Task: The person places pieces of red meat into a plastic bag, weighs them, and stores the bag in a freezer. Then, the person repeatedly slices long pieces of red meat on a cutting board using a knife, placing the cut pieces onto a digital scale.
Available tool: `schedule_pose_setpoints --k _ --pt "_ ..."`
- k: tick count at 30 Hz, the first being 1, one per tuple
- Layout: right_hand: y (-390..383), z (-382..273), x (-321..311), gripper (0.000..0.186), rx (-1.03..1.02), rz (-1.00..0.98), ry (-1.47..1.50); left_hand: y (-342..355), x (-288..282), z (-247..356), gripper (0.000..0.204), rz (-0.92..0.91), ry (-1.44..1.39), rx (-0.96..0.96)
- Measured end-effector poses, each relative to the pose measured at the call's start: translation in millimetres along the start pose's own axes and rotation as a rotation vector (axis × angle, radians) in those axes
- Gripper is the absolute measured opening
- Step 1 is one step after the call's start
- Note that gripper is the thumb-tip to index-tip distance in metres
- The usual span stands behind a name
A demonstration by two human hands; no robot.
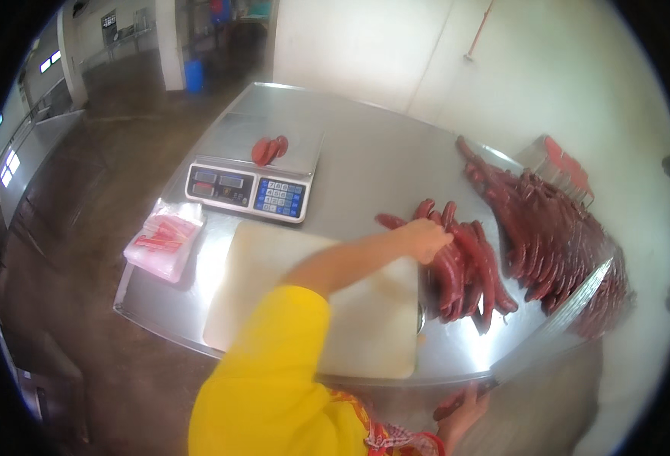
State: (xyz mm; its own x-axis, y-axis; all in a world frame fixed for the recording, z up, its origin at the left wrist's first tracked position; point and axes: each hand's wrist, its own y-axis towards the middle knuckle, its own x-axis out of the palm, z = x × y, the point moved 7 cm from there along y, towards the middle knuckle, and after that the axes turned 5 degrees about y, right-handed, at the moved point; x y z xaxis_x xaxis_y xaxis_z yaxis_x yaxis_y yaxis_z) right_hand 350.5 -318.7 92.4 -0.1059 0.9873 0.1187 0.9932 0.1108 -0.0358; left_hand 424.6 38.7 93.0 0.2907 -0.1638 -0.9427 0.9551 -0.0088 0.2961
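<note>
My left hand (428, 242) is curled over a pile of long red sausages (470, 277) right of the white cutting board (312, 304), its fingers closed on a sausage. My right hand (462, 414), low by the table's front edge, grips a large knife (555, 319), blade pointing up and right in front of a big heap of dark red sausages (548, 235). A few short sausage pieces (269, 150) lie on the digital scale (248, 194). A stack of plastic bags with red print (164, 242) sits at the left.
The steel table (373, 144) stands against a white wall (540, 61). A red object (559, 163) sits behind the heap. At the left are floor (103, 220), other steel tables (35, 167) and a blue bin (194, 74) by a pillar.
</note>
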Motion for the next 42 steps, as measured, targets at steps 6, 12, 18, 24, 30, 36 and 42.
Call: schedule_pose_setpoints --k 6,12,18,24,30,36,42 --pt "4 12 27 0.013 0.111 -0.004 0.039 -104 -67 37 0.029 0.084 0.137 -0.028" --pt "5 20 92 0.026 0.124 -0.424 0.355 -239 -52 64 0.056 0.123 0.228 -0.113" --pt "0 10 119 0.029 -0.03 -0.769 0.158 -304 -29 61 0.06 0.005 0.341 -0.4" --pt "4 36 106 0.02 0.188 -0.957 -0.301 -280 -16 91 0.051 0.197 0.126 -0.383" --pt "24 46 62 0.044 0.066 -1.032 -0.91 -271 -11 116 0.034 0.482 0.008 -0.364" --pt "33 17 52 0.045 -0.151 -1.172 -1.253 -262 -5 114 0.026 0.482 0.061 -0.362" --pt "50 -14 51 0.046 -0.116 -1.31 -1.422 -262 -4 116 0.029 0.487 0.06 -0.372"
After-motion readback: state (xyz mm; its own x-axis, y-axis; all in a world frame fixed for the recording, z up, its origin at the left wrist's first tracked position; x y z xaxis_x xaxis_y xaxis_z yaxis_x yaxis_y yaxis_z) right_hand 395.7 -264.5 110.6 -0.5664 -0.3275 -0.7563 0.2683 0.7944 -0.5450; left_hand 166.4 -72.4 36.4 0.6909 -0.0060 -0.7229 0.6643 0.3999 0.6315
